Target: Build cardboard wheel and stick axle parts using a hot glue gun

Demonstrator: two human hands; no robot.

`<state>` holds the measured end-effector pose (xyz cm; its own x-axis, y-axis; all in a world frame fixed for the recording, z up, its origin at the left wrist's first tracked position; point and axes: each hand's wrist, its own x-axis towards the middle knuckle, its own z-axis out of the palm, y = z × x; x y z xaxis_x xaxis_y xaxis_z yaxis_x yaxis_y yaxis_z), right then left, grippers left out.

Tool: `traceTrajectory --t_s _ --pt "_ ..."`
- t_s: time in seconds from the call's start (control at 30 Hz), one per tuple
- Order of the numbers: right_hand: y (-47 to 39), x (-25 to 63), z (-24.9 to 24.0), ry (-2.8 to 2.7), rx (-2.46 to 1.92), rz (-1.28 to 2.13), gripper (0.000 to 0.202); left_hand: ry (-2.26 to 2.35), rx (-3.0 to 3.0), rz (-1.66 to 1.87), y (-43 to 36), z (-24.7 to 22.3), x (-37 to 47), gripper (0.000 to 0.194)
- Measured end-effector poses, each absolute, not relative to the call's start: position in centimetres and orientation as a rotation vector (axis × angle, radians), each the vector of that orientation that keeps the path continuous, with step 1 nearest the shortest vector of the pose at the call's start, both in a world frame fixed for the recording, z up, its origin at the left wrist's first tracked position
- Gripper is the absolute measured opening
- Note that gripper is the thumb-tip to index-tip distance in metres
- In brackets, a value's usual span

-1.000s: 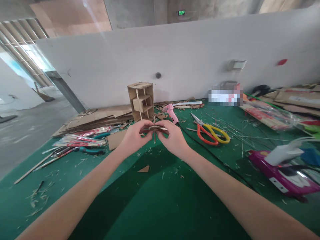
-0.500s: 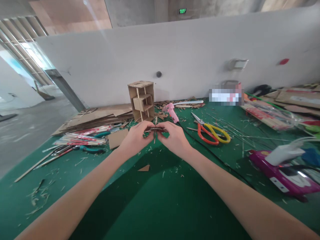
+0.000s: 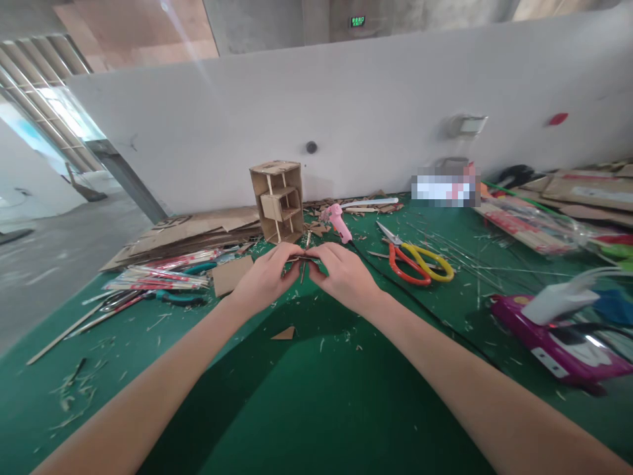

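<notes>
Over the middle of the green table, my left hand and my right hand meet at the fingertips. Between them they pinch a small flat brown piece, seen nearly edge-on. A thin stick passes through or behind it, pointing toward and away from me; its exact join is hidden by the fingers. Just beyond my hands stands a cardboard shelf box with several compartments. A pink glue gun lies to its right.
Scissors with red and yellow handles lie right of my hands. Farther right is a purple power strip. Wrapped sticks, pliers and a cardboard square are on the left. A black cable crosses the table; a cardboard scrap lies nearer.
The small flat piece and the stick have tilted slightly between my fingers. My hands stay in nearly the same place, and the whole view has shifted a little.
</notes>
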<state>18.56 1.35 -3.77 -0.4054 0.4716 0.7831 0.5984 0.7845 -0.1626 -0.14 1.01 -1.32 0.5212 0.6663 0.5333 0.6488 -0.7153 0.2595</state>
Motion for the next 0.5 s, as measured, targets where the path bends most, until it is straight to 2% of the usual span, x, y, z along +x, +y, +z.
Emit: traceTrajectory --t_s 0.2,0.37,0.5 --pt "1.4 18.75 -3.91 -2.054 -0.726 -0.154 0.025 1.224 2.748 1.023 1.33 -1.71 -0.46 0.015" --pt "1.4 18.68 -3.82 -1.987 -0.724 -0.109 0.012 1.254 2.723 1.184 1.65 -1.91 -0.54 0.012" --pt "1.44 18.6 -3.78 -1.964 -0.738 -0.078 0.011 1.245 2.543 1.234 1.41 -1.8 -0.06 0.016"
